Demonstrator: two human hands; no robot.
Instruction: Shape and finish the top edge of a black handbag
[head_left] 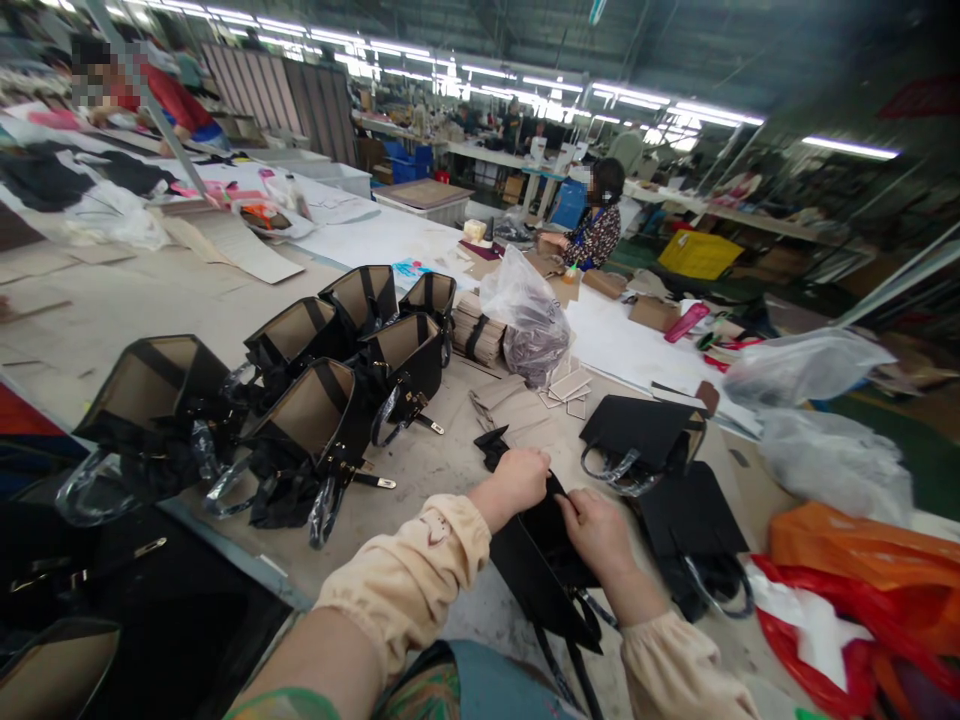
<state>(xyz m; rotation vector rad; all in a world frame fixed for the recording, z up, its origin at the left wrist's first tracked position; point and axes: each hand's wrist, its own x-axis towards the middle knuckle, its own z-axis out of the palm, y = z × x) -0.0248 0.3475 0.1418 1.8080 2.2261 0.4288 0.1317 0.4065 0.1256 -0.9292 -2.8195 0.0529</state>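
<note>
A black handbag (541, 575) lies tilted on the table edge right in front of me, its straps hanging toward my lap. My left hand (523, 483) is closed at the bag's upper end, beside a crumpled black flap (491, 445). On the other side my right hand (600, 528) grips the bag's opening edge, thumb against the black lining. The fingertips of both hands are partly hidden. Close to my right hand lie two more black handbags, one (637, 435) behind the other (690, 530), their handles wrapped in clear plastic.
Several black handbags (304, 420) with open tan interiors stand at the left. Beyond my hands are a clear plastic bag (529, 315), bundled boards (478, 330) and loose pale pieces (568, 385). Red and orange plastic bags (855, 570) lie at the right. A person (596, 215) works across the table.
</note>
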